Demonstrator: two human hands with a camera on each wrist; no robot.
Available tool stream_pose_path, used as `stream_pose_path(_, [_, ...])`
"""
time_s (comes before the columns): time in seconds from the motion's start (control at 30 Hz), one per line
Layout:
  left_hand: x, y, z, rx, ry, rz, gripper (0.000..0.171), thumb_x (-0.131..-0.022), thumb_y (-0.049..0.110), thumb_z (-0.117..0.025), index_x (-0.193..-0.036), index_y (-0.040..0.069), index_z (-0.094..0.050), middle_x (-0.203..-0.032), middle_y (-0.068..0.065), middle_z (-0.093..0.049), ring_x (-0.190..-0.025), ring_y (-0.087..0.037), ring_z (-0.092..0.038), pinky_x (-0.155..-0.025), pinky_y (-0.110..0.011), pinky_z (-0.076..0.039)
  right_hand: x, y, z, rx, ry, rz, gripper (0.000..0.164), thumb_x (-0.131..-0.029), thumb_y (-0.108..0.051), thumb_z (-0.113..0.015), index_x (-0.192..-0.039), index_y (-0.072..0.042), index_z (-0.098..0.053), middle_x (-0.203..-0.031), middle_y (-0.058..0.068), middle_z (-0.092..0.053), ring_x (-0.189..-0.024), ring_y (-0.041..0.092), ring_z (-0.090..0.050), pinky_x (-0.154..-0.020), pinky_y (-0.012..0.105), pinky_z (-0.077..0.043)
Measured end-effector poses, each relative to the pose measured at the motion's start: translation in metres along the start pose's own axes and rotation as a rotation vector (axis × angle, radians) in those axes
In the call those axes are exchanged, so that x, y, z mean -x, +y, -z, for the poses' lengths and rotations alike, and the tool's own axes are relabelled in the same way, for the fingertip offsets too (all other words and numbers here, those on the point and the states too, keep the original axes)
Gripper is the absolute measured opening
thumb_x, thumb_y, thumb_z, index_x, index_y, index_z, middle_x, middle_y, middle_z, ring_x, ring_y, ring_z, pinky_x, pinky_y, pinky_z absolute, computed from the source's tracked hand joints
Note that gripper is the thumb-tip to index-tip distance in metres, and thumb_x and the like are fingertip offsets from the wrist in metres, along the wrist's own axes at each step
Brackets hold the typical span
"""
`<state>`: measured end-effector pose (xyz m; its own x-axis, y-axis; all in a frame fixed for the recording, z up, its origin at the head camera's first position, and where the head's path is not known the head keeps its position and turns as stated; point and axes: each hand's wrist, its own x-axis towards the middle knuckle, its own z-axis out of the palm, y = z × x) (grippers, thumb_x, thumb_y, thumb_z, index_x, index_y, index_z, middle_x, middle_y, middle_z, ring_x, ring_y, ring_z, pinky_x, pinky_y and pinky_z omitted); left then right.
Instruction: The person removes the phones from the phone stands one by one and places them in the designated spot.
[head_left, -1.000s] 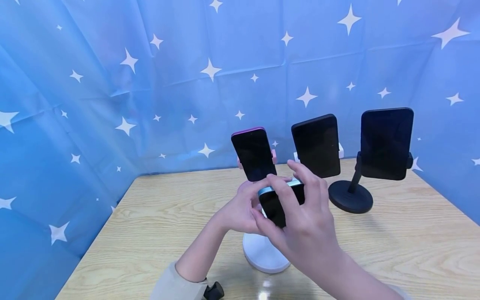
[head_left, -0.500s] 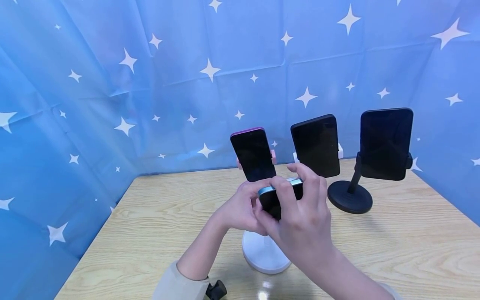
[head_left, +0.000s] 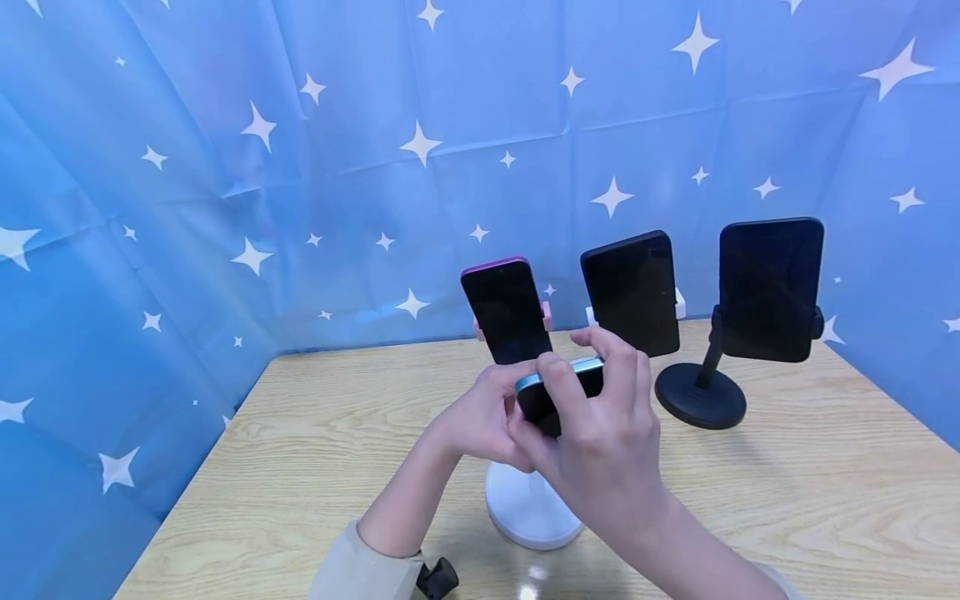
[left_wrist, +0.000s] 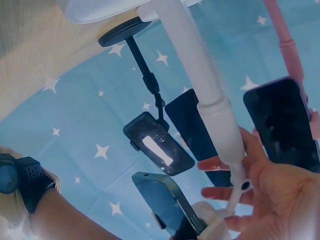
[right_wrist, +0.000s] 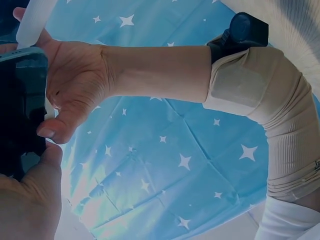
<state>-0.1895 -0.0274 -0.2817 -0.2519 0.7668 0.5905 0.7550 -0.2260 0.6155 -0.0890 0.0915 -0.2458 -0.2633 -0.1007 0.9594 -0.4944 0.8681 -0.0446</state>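
A light-blue-edged smartphone (head_left: 581,382) sits face toward me in the clamp of a white phone stand (head_left: 528,510). My right hand (head_left: 600,425) grips the phone from the front, thumb at its lower left edge and fingers bent over its top. Behind the phone, my left hand (head_left: 487,417) holds the stand. In the left wrist view, the fingers of the left hand (left_wrist: 280,195) curl around the jointed neck below the white pole (left_wrist: 195,65), close to the white clamp (left_wrist: 214,225). In the right wrist view, the two thumbs almost meet at the phone's edge (right_wrist: 46,85).
Behind the hands stand a purple-edged phone (head_left: 507,308) in a pink stand, a black phone (head_left: 633,292) in a white holder, and another black phone (head_left: 771,287) on a black stand (head_left: 701,396). A starry blue cloth (head_left: 337,208) hangs behind the wooden table (head_left: 322,433).
My right hand has shifted slightly left, its thumb drawing closer to the left hand and its fingers bending more over the phone. The left hand stays nearly in place.
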Motion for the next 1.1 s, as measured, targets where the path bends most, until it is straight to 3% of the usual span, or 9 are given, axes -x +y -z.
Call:
stream_pose_path(0.3, [-0.0007,-0.0034,0.0008,0.061,-0.017,0.027,0.053,-0.058,-0.002,-0.072,-0.107,0.003,-0.052,-0.089,-0.010,-0.057,-0.075,-0.010,-0.050,-0.058,-0.023,-0.047,-0.0013,0.0013,0.0010,-0.028,-0.021,-0.024,0.032,-0.062,-0.010,-0.068,-0.091,-0.003,-0.056,-0.107,0.030,-0.045,-0.088,0.045,-0.046,-0.051,0.045,-0.042])
stream_pose_path(0.77, [-0.0002,0.0013,0.0028,0.164,-0.030,0.087,0.057,-0.059,-0.008,-0.069,-0.112,0.000,-0.049,-0.095,-0.016,-0.055,-0.078,-0.014,-0.050,-0.061,-0.025,-0.047,-0.0031,0.0045,0.0047,-0.084,-0.071,-0.045,0.038,-0.055,-0.009,-0.071,-0.090,-0.005,-0.056,-0.108,0.028,-0.047,-0.098,0.043,-0.047,-0.054,0.047,-0.045])
stream_pose_path(0.9, [0.0006,0.0031,0.0027,0.119,-0.023,0.105,0.055,-0.060,-0.004,-0.071,-0.111,0.003,-0.050,-0.085,-0.011,-0.055,-0.062,-0.008,-0.046,-0.052,-0.021,-0.043,-0.0029,0.0061,0.0044,-0.099,-0.063,-0.030,0.033,-0.058,-0.012,-0.066,-0.089,-0.005,-0.057,-0.107,0.028,-0.048,-0.097,0.043,-0.047,-0.055,0.047,-0.045])
stream_pose_path(0.97, [0.0010,0.0034,0.0026,0.075,-0.016,0.116,0.055,-0.060,-0.001,-0.073,-0.110,0.006,-0.051,-0.077,-0.005,-0.052,-0.050,-0.006,-0.037,-0.044,-0.018,-0.034,-0.0028,0.0068,0.0043,-0.101,-0.055,-0.020,0.030,-0.061,-0.014,-0.063,-0.088,-0.004,-0.058,-0.106,0.029,-0.049,-0.096,0.043,-0.047,-0.054,0.045,-0.045])
stream_pose_path(1.1, [0.0014,0.0028,0.0024,0.079,-0.021,0.115,0.056,-0.060,0.000,-0.073,-0.111,0.008,-0.051,-0.071,-0.002,-0.048,-0.045,-0.006,-0.030,-0.042,-0.017,-0.028,-0.0017,0.0077,0.0055,-0.112,-0.068,-0.023,0.029,-0.061,-0.015,-0.061,-0.088,-0.004,-0.058,-0.106,0.029,-0.048,-0.097,0.041,-0.047,-0.057,0.045,-0.045])
